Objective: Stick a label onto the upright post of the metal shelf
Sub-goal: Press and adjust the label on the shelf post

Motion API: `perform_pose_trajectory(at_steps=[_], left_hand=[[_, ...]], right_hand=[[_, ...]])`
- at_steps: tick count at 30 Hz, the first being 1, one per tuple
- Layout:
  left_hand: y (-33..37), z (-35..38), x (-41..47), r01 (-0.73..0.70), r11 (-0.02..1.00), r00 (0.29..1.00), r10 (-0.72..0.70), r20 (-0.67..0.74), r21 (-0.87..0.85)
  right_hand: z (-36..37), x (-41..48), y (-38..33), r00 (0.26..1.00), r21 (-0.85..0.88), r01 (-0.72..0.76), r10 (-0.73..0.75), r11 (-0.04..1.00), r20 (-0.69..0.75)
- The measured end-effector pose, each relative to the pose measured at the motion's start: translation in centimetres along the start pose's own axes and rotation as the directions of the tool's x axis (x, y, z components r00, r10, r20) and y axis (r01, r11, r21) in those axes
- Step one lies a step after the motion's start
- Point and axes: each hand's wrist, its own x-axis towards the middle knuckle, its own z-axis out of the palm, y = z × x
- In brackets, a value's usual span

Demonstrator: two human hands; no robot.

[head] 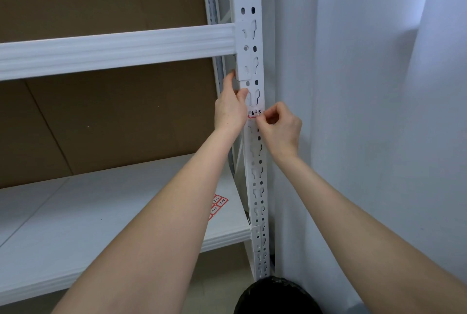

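- Forearms (156,225) nearest the lens, both bare, reaching up and forward to the shelf's right front corner.
- Dark rounded thing (275,296) at the bottom edge, at the foot of the post; blurry, possibly a bin or bag, can't tell.
- Left hand (231,108) grips the upright post (255,174) from its left side: thumb lies flat on the front face, other fingers curl round behind the post's edge, just under the crossbeam's bracket.
- Right hand (280,126) comes in from the post's right side, fingers curled in. Thumb and forefinger pinch the lower right edge of the label (255,113).
- Label is small and white with a red border and black handwriting (reads something like "9-5"). It sits on the post's front face, between the two hands, just below a keyhole slot. Can't tell if it is fully pressed down.
- Post is white metal with punched rows of holes and keyhole slots, and stands upright.
- Crossbeam (113,50) is white and ribbed, joining the post above the hands.
- Lower shelf board (75,225) is white; a label sheet (219,204) with red-bordered stickers lies on it near the right end, partly hidden by the left forearm.
- Brown cardboard (101,124) behind the shelf.
- Pale wall (379,111) to the right of the post.
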Motion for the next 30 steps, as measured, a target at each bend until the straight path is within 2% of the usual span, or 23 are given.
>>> perform_pose_trajectory(at_steps=[6,10,15,20,30], left_hand=[[0.1,0.0,-0.2,0.005,1.0,1.0,-0.005,0.002,0.0],[0.1,0.0,-0.1,0.006,1.0,1.0,-0.006,-0.002,0.003],[0.0,0.0,0.0,-0.004,1.0,1.0,0.004,-0.008,0.011],[-0.1,0.1,0.0,0.001,1.0,1.0,-0.001,-0.009,0.011],[-0.1,0.1,0.0,0.007,1.0,1.0,-0.007,-0.001,-0.004]], right_hand=[[-0.2,0.2,0.2,0.996,0.03,-0.032,0.03,0.999,0.082],[0.3,0.6,0.0,0.996,0.039,-0.03,0.027,0.999,0.087],[0.4,1.2,-0.1,0.996,-0.153,0.017,-0.003,0.988,0.086],[0.3,1.3,-0.3,0.987,-0.369,0.105,-0.05,0.924,0.155],[0.4,0.4,-0.1,0.986,-0.378,0.08,-0.019,0.922,0.163]])
